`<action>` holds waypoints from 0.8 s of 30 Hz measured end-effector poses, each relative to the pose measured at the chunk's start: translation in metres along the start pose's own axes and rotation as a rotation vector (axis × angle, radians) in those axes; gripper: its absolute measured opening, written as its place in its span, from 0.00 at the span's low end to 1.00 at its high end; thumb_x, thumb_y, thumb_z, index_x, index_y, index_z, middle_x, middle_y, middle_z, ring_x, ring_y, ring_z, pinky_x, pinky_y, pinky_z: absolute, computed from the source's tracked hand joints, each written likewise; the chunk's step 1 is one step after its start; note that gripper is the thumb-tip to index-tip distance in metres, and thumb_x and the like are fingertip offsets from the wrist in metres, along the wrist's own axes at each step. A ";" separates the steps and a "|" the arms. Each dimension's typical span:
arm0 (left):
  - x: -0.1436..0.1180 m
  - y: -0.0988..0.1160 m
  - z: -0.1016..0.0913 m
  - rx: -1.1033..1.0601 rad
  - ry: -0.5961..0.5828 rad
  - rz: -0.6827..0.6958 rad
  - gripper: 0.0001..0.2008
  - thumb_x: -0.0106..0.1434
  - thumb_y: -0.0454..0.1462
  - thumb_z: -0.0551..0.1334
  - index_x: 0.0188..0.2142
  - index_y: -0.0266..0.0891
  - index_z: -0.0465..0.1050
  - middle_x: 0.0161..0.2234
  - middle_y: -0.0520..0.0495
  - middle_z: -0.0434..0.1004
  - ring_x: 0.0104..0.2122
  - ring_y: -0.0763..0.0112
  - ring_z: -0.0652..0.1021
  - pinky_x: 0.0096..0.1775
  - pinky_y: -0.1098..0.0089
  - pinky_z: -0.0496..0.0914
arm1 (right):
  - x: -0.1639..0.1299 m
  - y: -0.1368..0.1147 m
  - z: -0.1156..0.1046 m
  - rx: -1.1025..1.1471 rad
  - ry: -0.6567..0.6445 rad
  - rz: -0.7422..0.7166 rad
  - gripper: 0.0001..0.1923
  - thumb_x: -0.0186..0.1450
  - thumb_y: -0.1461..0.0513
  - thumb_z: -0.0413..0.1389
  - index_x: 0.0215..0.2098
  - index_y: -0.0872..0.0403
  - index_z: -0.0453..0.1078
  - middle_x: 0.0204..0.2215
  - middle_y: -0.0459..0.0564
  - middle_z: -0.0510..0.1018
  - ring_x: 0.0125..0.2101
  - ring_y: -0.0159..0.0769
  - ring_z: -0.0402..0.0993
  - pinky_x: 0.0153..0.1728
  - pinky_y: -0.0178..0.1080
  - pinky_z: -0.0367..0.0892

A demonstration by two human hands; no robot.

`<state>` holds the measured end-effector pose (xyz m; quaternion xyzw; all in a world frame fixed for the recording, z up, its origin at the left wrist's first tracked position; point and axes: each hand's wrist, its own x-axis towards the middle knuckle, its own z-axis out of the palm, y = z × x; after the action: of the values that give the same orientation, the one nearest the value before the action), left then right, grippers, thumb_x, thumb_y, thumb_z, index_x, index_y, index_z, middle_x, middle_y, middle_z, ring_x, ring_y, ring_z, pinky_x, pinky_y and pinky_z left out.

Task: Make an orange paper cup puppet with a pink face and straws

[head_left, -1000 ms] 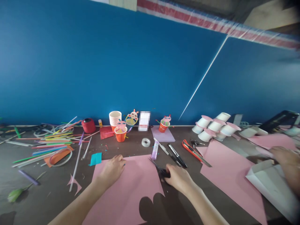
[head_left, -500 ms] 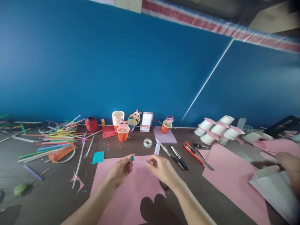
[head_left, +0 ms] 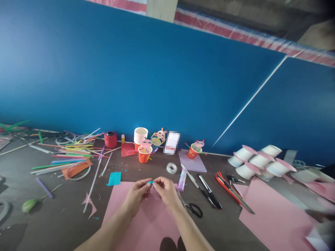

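Note:
A small teal paper piece (head_left: 150, 182) is pinched between the fingertips of both hands. My left hand (head_left: 137, 193) holds its left end, and my right hand (head_left: 164, 191) closes on the right end. The fingers hide most of the piece. Under the hands lies a pink paper sheet (head_left: 123, 212). A flat teal paper square (head_left: 114, 179) rests just beyond the sheet's upper left corner. To the right of my right hand are a pair of scissors (head_left: 195, 210) with black handles and a purple glue stick (head_left: 182, 179).
Decorated orange paper cups (head_left: 143, 158) stand along the blue wall, near a tape roll (head_left: 171, 168). Markers (head_left: 208, 190) and a red utility knife (head_left: 230, 190) lie right. Pipe cleaners (head_left: 73, 153) spread at left. White cup shapes (head_left: 247, 169) are stacked at far right.
My hands have come together, and the right fingers now meet the teal piece held in the left. The view has shifted left. Another person's hand at far right is no longer visible.

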<state>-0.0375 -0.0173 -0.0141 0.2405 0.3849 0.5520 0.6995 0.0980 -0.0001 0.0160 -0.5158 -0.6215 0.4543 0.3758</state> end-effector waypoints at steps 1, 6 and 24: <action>0.000 -0.001 0.000 0.027 -0.001 0.017 0.18 0.45 0.39 0.69 0.36 0.35 0.75 0.20 0.54 0.71 0.19 0.81 0.67 0.24 0.76 0.64 | 0.000 0.003 0.001 0.021 0.002 0.020 0.12 0.57 0.55 0.54 0.25 0.56 0.68 0.17 0.42 0.67 0.16 0.27 0.59 0.17 0.29 0.56; 0.002 -0.004 0.003 0.147 0.005 0.074 0.16 0.46 0.42 0.68 0.32 0.34 0.75 0.18 0.54 0.70 0.18 0.78 0.67 0.23 0.75 0.62 | -0.002 0.013 0.001 0.143 -0.010 0.065 0.12 0.57 0.54 0.53 0.28 0.55 0.67 0.18 0.41 0.65 0.15 0.25 0.57 0.15 0.28 0.54; 0.006 -0.012 0.001 0.381 0.004 0.188 0.17 0.47 0.41 0.67 0.36 0.36 0.71 0.18 0.56 0.67 0.16 0.76 0.70 0.21 0.74 0.64 | -0.010 0.016 -0.006 0.212 -0.104 0.082 0.11 0.59 0.56 0.53 0.25 0.54 0.67 0.17 0.41 0.65 0.16 0.26 0.58 0.17 0.29 0.54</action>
<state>-0.0293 -0.0150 -0.0244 0.4024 0.4596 0.5324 0.5860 0.1101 -0.0076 0.0028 -0.4739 -0.5669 0.5589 0.3764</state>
